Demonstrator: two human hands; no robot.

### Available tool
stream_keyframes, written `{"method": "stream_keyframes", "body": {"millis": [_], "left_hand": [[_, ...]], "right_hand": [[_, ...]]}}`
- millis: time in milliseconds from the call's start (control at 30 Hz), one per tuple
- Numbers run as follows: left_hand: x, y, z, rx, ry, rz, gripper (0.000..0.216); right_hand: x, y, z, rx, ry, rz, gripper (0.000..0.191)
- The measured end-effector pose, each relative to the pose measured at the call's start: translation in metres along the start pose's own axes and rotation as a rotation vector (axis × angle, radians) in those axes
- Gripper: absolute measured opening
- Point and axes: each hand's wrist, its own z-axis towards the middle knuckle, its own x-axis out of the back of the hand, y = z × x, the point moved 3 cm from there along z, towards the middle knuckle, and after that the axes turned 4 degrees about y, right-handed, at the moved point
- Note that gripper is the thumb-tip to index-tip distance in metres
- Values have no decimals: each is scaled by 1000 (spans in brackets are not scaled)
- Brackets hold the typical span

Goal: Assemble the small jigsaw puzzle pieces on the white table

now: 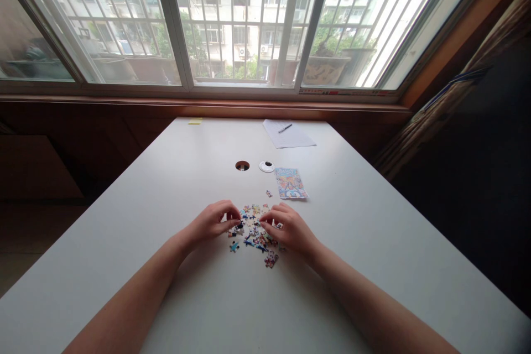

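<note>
The left hand (216, 217) and right hand (291, 225), whether grasping anything I cannot tell, seemingly sort puzzle pieces (260, 244), calling next for a light pinch.

puzzle pcs (254, 230) on tbl (232, 304), pen (285, 128) behind

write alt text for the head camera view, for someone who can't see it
A person's left hand and right hand reach into scattered jigsaw pieces on a white table. Beyond lie a colourful printed sheet and a pen on paper, with a barred window behind.
</note>
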Motion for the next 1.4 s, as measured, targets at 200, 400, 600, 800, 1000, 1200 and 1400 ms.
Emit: {"method": "stream_keyframes", "body": {"millis": [200, 400, 600, 800, 1000, 1200, 1400], "left_hand": [[2, -2, 0, 163, 20, -112, 21], [-5, -2, -2, 245, 66, -258, 27], [-13, 2, -2, 242, 73, -309, 28], [-12, 4, 0, 222, 81, -292, 27], [-1, 1, -1, 212, 101, -173, 26], [0, -2, 2, 108, 64, -3, 18], [6, -6, 2, 76, 97, 61, 19]], "right_hand": [[1, 0, -1, -19, 4, 12, 8], [-2, -12, 0, 29, -57, 37, 5], [-11, -16, 1, 73, -56, 53, 7], [-14, -11, 0, 34, -44, 47, 5], [-7, -10, 1, 8, -38, -12, 6], [-9, -9, 0, 39, -62, -62, 2], [-3, -3, 0, 26, -20, -81, 4]]}}
